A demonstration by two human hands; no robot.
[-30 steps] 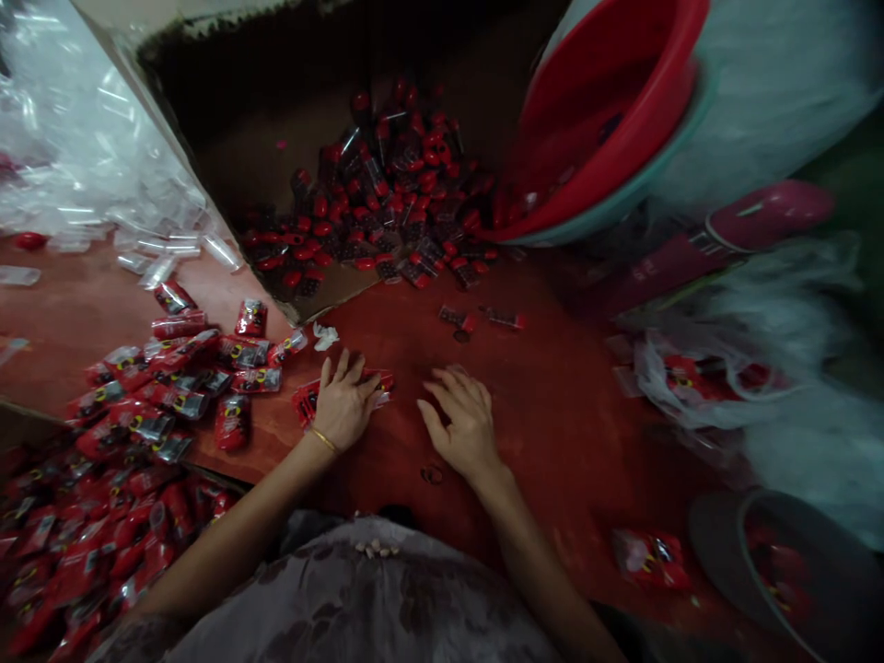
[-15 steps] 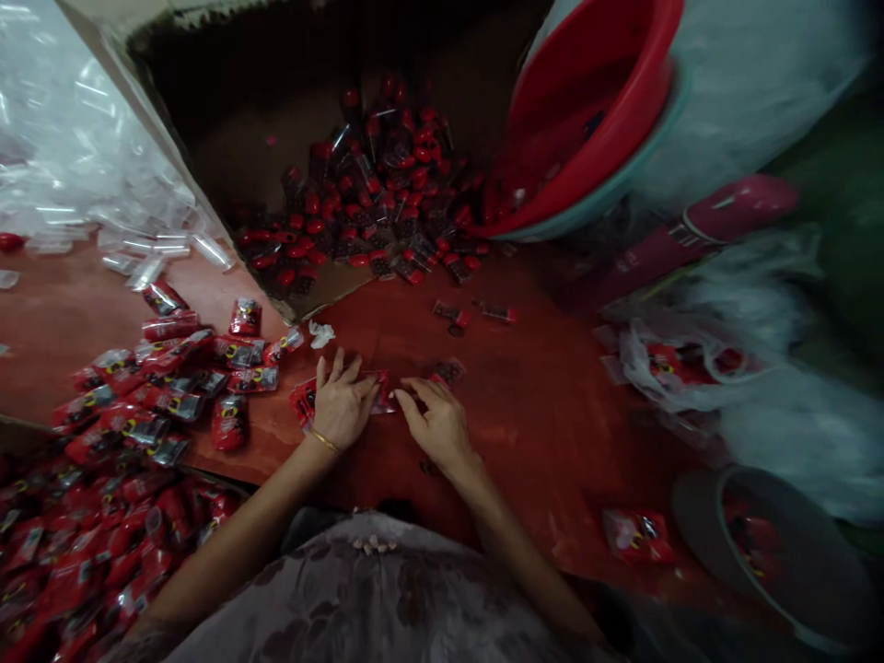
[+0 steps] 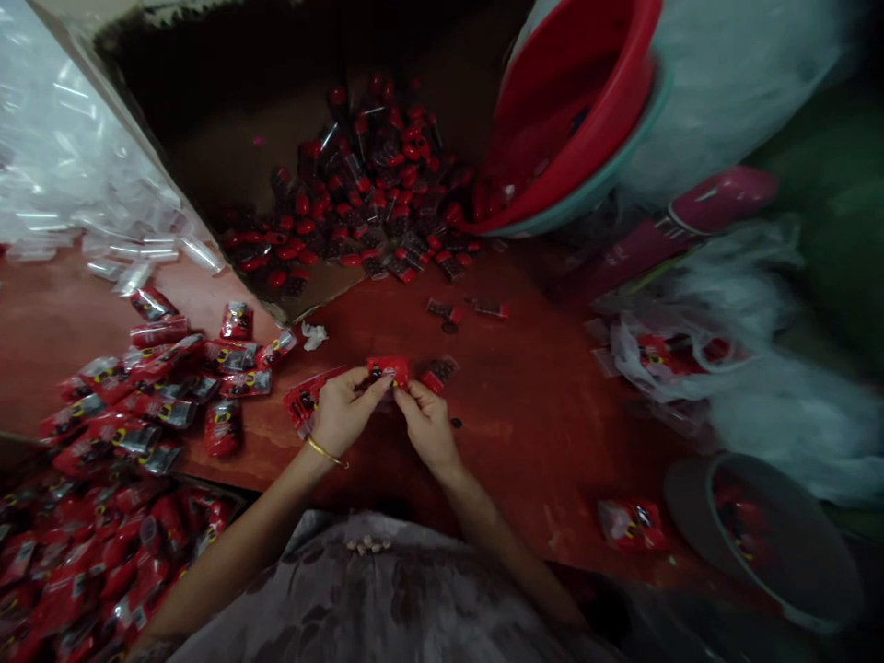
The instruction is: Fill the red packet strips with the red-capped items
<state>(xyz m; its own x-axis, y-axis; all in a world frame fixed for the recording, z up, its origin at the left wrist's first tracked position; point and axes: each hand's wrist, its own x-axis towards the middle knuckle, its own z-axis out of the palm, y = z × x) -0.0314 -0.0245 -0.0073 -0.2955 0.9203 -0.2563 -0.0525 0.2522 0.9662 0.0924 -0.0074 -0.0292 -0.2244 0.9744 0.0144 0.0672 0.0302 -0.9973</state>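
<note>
Fingers (image 3: 370,398) of left hand (image 3: 338,414) and right hand (image 3: 432,431): pinching red packet (image 3: 390,366). Carton edge (image 3: 331,296) beyond them; tabletop (image 3: 545,396) rightward, roomy.

Single camera, head-worn; faces forward and steeply down past the wearer's patterned top (image 3: 387,594) onto the red tabletop (image 3: 545,405). Range close: left hand (image 3: 342,410) and right hand (image 3: 429,428) near frame centre, open cardboard box (image 3: 328,296) farther off.

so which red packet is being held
The red packet pinched by the left hand and right hand together; the pile of packets farther left lies untouched.
</note>
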